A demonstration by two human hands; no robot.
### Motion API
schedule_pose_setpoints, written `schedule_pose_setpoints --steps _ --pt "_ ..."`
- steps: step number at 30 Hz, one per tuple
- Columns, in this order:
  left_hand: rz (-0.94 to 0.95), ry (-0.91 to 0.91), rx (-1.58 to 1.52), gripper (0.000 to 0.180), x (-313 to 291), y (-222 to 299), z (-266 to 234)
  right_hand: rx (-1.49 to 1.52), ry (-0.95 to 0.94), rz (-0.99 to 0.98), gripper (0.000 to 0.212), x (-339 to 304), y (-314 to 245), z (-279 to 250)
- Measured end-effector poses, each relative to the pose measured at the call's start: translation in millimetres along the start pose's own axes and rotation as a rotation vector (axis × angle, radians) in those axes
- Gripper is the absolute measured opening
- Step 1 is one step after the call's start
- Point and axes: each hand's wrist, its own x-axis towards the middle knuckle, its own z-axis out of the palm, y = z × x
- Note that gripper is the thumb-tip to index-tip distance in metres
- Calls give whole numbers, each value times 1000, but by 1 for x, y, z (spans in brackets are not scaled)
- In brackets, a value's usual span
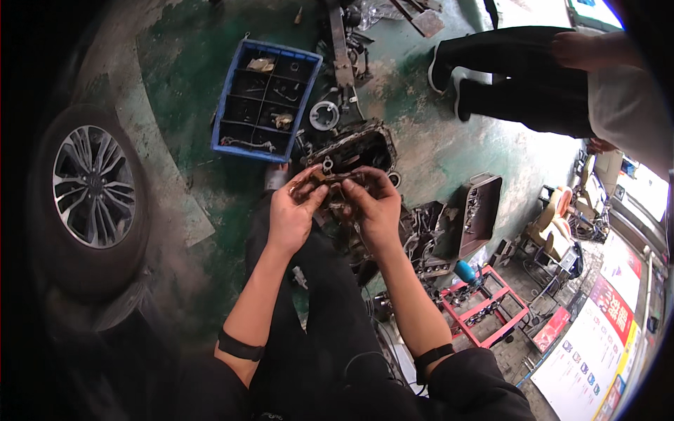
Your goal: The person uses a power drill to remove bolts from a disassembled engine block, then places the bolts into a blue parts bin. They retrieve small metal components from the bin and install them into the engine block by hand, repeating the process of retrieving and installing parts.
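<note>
In front of my knees, my left hand and my right hand are raised close together. Both pinch a small, brownish, oily metal part between thumbs and fingers. The fingers hide much of it, so its exact kind does not show. Just beyond the fingertips lies a dark, greasy engine casting with an open hollow. Fingers on both hands look stained with oil.
A blue divided crate of small parts stands far left of my hands. A metal ring lies beside it. A wheel is at the left. Rightward are a metal tray, a red frame and another person's legs.
</note>
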Motion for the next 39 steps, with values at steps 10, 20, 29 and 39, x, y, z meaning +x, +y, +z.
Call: schedule_pose_setpoints --steps 10,20,29,39 --pt "-115 -31 -233 30 2 -17 4 -532 -89 -467 20 -13 6 -8" --pt "-120 -27 -327 28 -8 -18 5 -827 -80 -677 30 -20 6 -6" --pt "-135 -101 -468 28 -13 -22 0 -230 0 -99 30 -31 7 -19" --pt "-223 57 -437 27 -7 -36 -11 -244 -29 -132 26 -42 32 -32"
